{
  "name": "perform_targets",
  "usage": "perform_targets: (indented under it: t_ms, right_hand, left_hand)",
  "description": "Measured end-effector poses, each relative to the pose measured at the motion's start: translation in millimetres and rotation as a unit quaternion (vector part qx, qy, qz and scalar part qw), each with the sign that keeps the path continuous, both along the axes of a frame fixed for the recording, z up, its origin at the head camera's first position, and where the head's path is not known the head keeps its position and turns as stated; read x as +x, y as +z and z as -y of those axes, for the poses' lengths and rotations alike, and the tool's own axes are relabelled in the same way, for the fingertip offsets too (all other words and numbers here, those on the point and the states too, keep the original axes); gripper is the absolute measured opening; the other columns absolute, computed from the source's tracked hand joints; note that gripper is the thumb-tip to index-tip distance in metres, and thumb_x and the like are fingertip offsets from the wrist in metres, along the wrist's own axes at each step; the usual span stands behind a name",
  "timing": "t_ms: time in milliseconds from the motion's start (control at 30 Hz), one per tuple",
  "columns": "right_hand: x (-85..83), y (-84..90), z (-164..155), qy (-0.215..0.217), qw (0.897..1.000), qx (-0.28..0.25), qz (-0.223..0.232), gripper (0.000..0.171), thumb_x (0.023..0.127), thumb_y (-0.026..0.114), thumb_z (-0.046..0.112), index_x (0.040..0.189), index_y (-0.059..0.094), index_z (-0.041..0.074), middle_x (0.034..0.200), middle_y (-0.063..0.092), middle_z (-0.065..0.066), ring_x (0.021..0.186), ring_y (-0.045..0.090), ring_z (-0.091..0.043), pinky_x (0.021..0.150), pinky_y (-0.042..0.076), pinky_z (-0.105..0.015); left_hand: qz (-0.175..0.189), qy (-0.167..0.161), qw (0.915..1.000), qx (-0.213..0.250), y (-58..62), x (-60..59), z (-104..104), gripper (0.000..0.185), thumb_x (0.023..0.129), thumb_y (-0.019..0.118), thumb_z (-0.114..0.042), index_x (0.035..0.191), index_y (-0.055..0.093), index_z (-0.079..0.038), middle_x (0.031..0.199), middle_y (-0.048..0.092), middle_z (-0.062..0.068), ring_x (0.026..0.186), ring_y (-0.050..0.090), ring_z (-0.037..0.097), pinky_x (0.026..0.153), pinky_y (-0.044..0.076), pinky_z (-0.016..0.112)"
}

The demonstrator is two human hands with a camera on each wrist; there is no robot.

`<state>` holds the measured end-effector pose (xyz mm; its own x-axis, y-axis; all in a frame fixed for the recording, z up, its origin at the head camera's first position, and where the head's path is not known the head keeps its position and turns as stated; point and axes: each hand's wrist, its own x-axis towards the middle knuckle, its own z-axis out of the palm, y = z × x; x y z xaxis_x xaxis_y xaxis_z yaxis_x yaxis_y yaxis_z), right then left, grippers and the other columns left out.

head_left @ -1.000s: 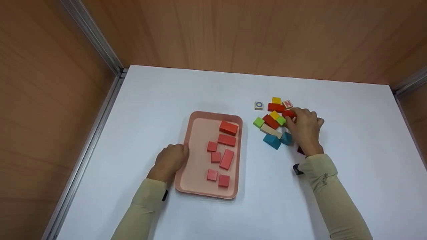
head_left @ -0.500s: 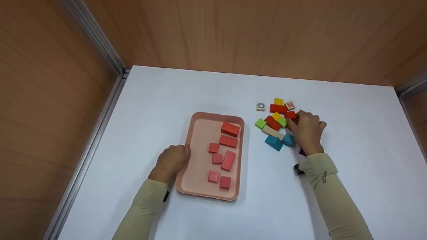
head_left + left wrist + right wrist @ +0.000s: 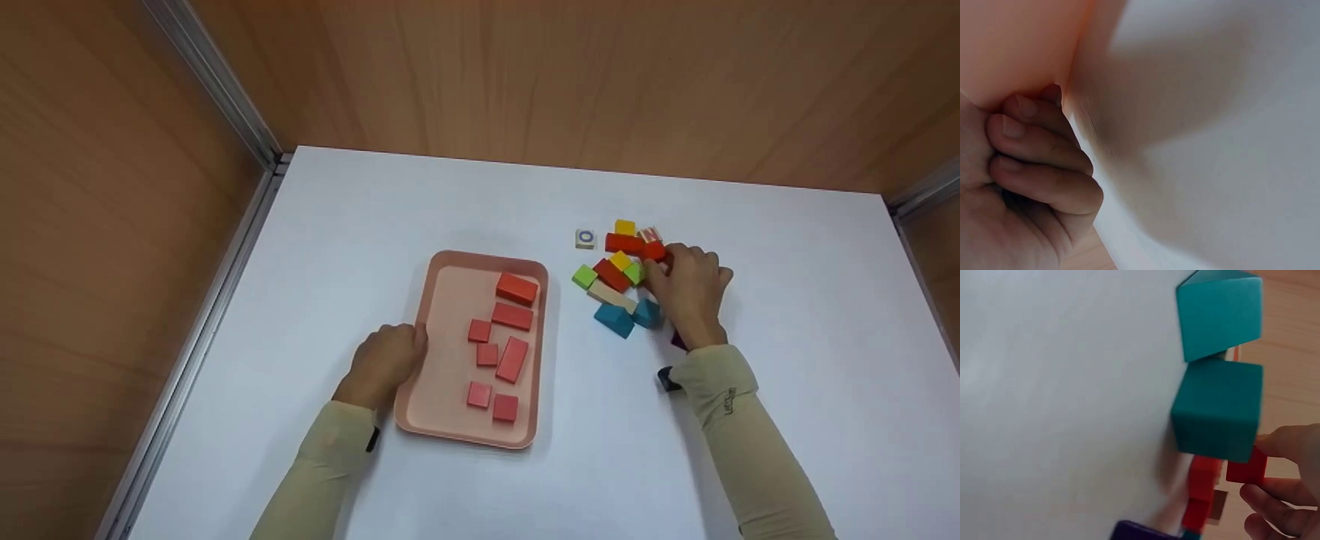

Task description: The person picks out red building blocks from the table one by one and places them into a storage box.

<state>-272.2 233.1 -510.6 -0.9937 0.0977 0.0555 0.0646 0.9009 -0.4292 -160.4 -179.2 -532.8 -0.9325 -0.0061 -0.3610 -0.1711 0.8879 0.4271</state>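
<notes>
My left hand (image 3: 384,361) grips the left rim of a pink tray (image 3: 442,352), its fingers (image 3: 1044,149) curled at the edge in the left wrist view. Red blocks lie in the tray, oblong ones such as this red block (image 3: 512,360) and small square ones. To the right, my right hand (image 3: 688,289) pinches a small red block (image 3: 1246,468) between thumb and fingertips, at the right side of a cluster of coloured blocks. Beside it in the head view are a long red block (image 3: 624,243), a green block (image 3: 634,274) and a letter block (image 3: 649,234), partly covered.
Two teal blocks, one a wedge (image 3: 615,319) and one a smaller teal block (image 3: 646,313), lie nearest the tray side and wrist. A dark purple block (image 3: 678,340) sits partly under the right wrist. Wooden panels (image 3: 525,82) bound the white table (image 3: 375,195).
The small red block at my right fingertips has shifted slightly away and turned, now overlapping the letter block. My left hand and the tray stay put.
</notes>
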Motion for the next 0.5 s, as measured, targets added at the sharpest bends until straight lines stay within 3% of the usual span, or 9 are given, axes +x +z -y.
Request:
perform_targets:
  t_ms: [333, 500]
  right_hand:
    - [6.9, 16.7, 36.2, 0.028, 0.998, -0.025, -0.041, 0.051, 0.095, 0.07, 0.034, 0.135, 0.059, 0.003, 0.122, 0.062, -0.017, 0.112, 0.049, -0.035, 0.092, 0.028, -0.055]
    - [10.2, 18.2, 58.4, 0.065, 0.995, -0.042, -0.063, 0.047, 0.094, 0.07, 0.034, 0.13, 0.062, 0.004, 0.121, 0.065, -0.014, 0.118, 0.05, -0.033, 0.105, 0.02, -0.058]
  left_hand:
    - [0.022, 0.01, 0.9996, 0.015, -0.4, 0.3, 1.0, 0.051, 0.108, 0.031, -0.037, 0.08, 0.063, -0.008, 0.065, 0.054, 0.007, 0.059, 0.056, 0.021, 0.058, 0.044, 0.035]
    - [0.026, 0.008, 0.9995, 0.014, 0.6, 0.2, 0.9, 0.051, 0.108, 0.031, -0.038, 0.081, 0.063, -0.008, 0.066, 0.054, 0.008, 0.06, 0.056, 0.022, 0.058, 0.045, 0.036]
